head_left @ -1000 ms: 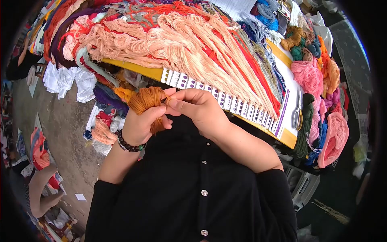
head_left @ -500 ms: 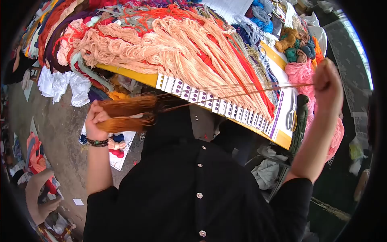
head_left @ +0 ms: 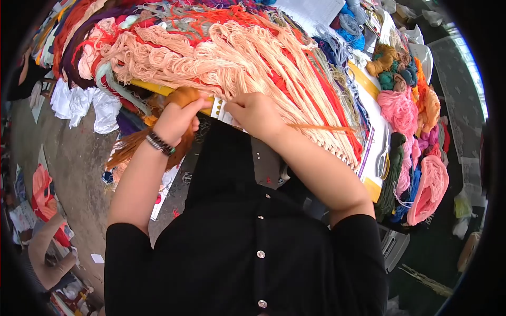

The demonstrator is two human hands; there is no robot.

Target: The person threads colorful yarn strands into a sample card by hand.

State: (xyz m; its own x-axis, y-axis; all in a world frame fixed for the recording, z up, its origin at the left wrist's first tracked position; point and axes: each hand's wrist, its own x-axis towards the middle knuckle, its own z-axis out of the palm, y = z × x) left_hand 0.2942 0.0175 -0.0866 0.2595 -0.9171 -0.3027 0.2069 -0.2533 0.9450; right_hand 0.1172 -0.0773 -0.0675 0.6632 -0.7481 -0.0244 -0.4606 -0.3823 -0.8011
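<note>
My left hand (head_left: 178,120) is closed around a skein of orange-brown yarn (head_left: 129,147). One bunch of the yarn bulges above the fingers, and loose ends hang to the lower left. Close by on the right, my right hand (head_left: 257,113) is pinched at the table's front edge; whatever its fingertips hold is hidden. A few brown strands (head_left: 321,128) stretch rightward from behind its wrist across the peach yarn (head_left: 211,63). Between the hands shows part of a white card strip with holes (head_left: 216,109), which my right hand and forearm largely cover.
Red yarn (head_left: 327,95) lies among the peach strands. Scissors (head_left: 382,164) lie at the table's right end, beside hanging pink skeins (head_left: 429,189) and a dark green skein (head_left: 392,168). White plastic bags (head_left: 84,108) hang at left. Another person's arm (head_left: 45,239) is at lower left.
My right hand has swung from the far right in to beside my left hand. My left hand has moved up and right with the brown yarn. The taut strands between the hands are gone.
</note>
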